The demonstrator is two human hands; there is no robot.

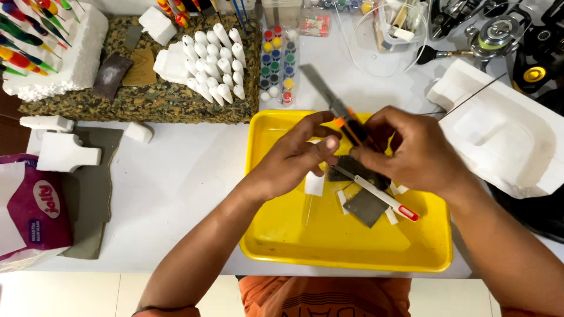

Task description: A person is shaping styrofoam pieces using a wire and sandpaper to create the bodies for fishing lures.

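While both hands meet over the yellow tray [294, 246] at frame centre, the right hand [411, 152] grips a utility knife [338, 108], fingers curled round it; the left hand [296, 155] pinches a small white foam piece [332, 142] beside the blade.

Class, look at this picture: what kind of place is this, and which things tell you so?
Probably a small craft workbench for making fishing floats: rows of white foam cones, little paint pots, and a yellow tray where both hands work with a utility knife.

Bright, even overhead light, soft shadows (slight motion blur, mild edge distortion)
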